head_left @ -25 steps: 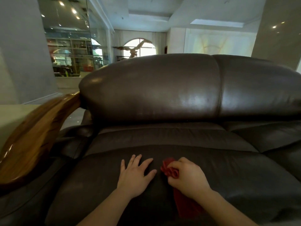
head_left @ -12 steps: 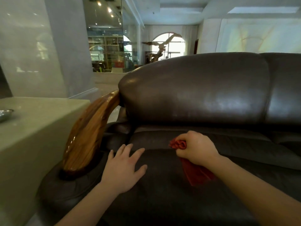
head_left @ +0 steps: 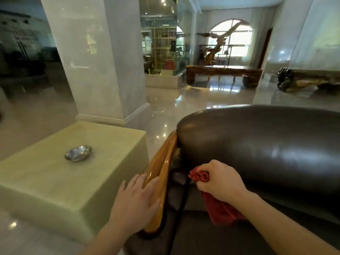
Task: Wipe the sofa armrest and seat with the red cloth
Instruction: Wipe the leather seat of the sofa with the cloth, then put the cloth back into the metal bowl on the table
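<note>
A glossy marble hall surrounds the dark leather sofa (head_left: 257,144). The left hand (head_left: 136,201) lies flat, fingers spread, on the wooden armrest (head_left: 163,162); the right hand (head_left: 219,181) clenches the red cloth (head_left: 219,208) above the seat's (head_left: 211,234) left edge — the armrest apparently not yet wiped.

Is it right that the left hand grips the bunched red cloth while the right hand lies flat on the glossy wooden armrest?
No, the hands are swapped. In the head view the right hand grips the bunched red cloth, and the left hand lies flat on the glossy wooden armrest.
</note>
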